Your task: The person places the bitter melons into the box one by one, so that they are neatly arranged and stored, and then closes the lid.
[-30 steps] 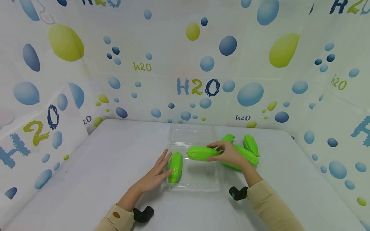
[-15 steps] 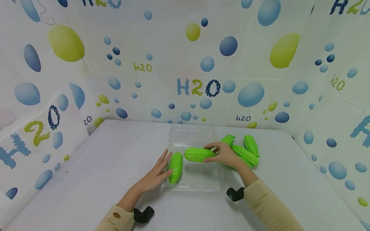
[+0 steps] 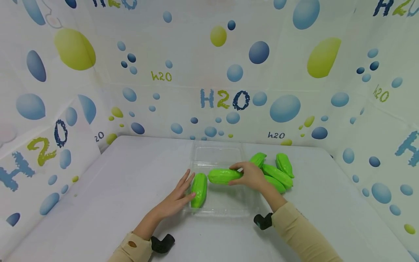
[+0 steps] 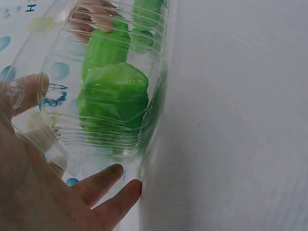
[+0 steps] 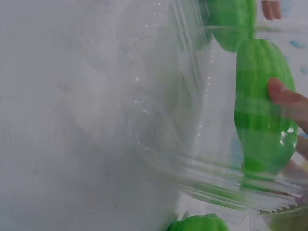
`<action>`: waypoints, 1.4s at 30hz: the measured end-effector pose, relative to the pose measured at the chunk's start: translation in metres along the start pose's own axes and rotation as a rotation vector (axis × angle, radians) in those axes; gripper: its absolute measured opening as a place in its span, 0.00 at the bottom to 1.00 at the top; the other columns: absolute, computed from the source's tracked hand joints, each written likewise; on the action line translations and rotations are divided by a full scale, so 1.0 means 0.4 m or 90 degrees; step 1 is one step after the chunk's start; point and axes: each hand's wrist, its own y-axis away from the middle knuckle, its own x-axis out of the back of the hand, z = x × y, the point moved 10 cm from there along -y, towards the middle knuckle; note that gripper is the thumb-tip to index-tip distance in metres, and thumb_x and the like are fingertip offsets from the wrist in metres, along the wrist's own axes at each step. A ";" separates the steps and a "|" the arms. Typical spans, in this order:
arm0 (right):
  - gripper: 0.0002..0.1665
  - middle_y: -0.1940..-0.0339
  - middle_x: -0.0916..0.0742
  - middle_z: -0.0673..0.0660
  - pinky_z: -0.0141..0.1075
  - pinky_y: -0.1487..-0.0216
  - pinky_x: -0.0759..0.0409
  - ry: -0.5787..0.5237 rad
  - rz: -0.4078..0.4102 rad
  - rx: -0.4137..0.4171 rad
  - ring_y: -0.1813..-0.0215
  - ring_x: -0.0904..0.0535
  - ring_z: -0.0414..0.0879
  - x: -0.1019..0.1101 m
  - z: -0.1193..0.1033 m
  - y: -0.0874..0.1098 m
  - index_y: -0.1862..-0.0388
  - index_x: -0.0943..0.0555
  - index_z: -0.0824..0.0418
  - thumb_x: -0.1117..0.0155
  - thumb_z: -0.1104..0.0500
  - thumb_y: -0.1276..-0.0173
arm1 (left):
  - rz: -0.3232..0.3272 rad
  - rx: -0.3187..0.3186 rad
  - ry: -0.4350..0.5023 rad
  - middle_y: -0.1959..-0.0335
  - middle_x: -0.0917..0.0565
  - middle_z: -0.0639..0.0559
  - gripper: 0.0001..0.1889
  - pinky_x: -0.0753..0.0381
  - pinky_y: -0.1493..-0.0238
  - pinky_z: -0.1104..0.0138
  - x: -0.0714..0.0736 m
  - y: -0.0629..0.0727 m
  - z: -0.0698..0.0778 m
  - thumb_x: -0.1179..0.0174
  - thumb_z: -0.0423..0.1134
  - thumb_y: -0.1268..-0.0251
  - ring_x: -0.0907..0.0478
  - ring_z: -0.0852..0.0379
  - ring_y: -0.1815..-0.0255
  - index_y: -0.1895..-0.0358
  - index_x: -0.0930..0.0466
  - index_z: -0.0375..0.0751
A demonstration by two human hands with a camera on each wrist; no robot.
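A clear plastic container (image 3: 226, 198) lies with its lid (image 3: 216, 154) folded back on the white table. Along its left side rests one glossy, ridged green vegetable (image 3: 199, 191), shaped like a plump cucumber. My left hand (image 3: 173, 201) rests at the container's left wall with straight, spread fingers, its thumb over the rim near that vegetable. My right hand (image 3: 250, 176) grips the narrow right end of a second green vegetable (image 3: 222, 176), held crosswise over the container; the right wrist view shows a fingertip (image 5: 276, 89) pressed on its side.
Several more such green vegetables (image 3: 278, 176) lie in a loose group right of the container, partly behind my right hand. A white sheet printed with coloured drops (image 3: 232, 72) encloses the table at the back and sides. Black wrist cameras (image 3: 162, 243) hang beneath both sleeves.
My right hand has moved slightly left with the green vegetable, bringing its tip close to the one in the container. The left hand has stayed in place.
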 end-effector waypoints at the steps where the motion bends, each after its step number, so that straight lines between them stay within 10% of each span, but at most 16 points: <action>1: 0.35 0.52 0.17 0.52 0.41 0.56 0.23 0.013 0.003 -0.002 0.56 0.21 0.48 -0.001 0.000 0.000 0.49 0.19 0.57 0.23 0.46 0.58 | 0.000 0.000 0.001 0.27 0.67 0.46 0.34 0.45 0.40 0.40 0.000 0.000 0.001 0.53 0.44 0.30 0.65 0.41 0.28 0.27 0.59 0.41; 42: 0.36 0.54 0.20 0.55 0.43 0.56 0.23 0.224 0.053 -0.005 0.53 0.23 0.51 -0.040 0.002 -0.007 0.50 0.20 0.57 0.22 0.47 0.60 | -0.012 -0.016 -0.037 0.27 0.66 0.43 0.36 0.47 0.40 0.40 -0.003 -0.026 0.006 0.50 0.46 0.32 0.67 0.41 0.28 0.27 0.58 0.42</action>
